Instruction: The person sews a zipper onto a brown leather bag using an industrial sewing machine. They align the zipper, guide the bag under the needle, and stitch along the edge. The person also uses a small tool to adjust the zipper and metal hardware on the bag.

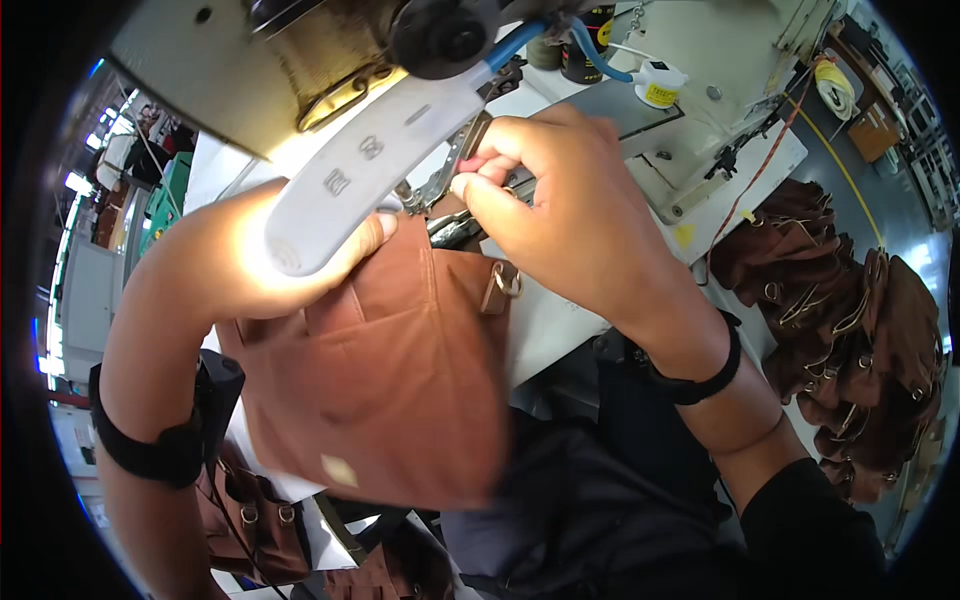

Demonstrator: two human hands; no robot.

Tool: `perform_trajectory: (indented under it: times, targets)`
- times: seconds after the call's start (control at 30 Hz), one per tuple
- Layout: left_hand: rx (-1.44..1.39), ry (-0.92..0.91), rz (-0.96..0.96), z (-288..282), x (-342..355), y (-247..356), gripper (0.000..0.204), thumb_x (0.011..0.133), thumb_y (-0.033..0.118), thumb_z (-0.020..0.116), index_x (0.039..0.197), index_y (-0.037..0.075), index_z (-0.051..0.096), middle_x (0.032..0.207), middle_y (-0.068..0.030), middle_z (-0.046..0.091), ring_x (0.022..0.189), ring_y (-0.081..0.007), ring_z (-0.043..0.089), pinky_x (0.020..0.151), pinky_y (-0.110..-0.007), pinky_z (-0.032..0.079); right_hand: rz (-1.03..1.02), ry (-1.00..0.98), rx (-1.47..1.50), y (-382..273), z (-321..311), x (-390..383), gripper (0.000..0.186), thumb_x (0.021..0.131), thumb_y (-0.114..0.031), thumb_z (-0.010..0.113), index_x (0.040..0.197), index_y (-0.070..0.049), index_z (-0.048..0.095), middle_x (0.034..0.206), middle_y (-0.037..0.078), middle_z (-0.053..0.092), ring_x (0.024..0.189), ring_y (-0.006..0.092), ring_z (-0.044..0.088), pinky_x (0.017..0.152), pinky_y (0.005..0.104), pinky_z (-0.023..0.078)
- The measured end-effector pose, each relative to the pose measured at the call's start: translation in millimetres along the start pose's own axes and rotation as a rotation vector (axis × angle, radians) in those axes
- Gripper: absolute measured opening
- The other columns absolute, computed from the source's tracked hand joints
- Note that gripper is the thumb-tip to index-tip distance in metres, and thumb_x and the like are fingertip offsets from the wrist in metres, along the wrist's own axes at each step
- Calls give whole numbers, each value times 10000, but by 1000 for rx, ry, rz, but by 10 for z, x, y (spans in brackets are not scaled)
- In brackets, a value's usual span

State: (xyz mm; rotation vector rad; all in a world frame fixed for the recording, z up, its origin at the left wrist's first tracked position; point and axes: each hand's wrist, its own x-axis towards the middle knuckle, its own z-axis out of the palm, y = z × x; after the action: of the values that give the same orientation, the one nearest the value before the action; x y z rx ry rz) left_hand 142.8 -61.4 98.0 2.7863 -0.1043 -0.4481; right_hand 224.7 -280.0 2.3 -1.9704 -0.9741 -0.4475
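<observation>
A brown bag (400, 390) hangs down from the sewing machine (290, 60), its upper edge under the machine head. On that edge rests the thumb of my left hand (352, 262), gripping the bag. A white lamp arm (370, 165) hides most of its fingers. My right hand (565, 205) is at the needle area, thumb and forefinger pinched together beside the metal parts. Whatever lies between those fingertips is too small to make out. A metal ring on a tab (508, 282) sticks out from the bag's right side. The bag's lower part is blurred.
More brown bags with metal rings lie piled (850, 330) at the right. Others (255, 515) are below on the left. A small white bottle (660, 84) and a dark can (588, 50) stand behind the machine. A red cord (745, 190) hangs by the table's right edge.
</observation>
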Motion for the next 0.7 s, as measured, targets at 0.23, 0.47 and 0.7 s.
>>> perform_trajectory:
  times: [0.23,0.47,0.7]
  targets:
    - [-608,-65,-313,381,-20,-42,361,1090,395,563,1069,71,720,822,71,598,702,-33,487,619,-220,415,-30,261,129,395,23,-100,144,883,-120,720,1019,-82,695,939,67,698,953,282,626,926,405,431]
    - [-409,339,52,789,0,-113,333,1110,284,526,1052,-8,674,980,7,638,942,-93,557,872,-252,450,-137,214,119,203,-40,-478,298,853,-154,770,1111,-48,666,934,89,695,865,288,641,783,390,481]
    - [-1217,153,-146,755,80,-193,111,1021,193,678,1055,87,673,986,39,670,943,-63,595,898,-241,463,-267,167,67,217,175,-389,264,808,-82,704,1070,-72,666,827,42,609,808,258,599,743,395,467]
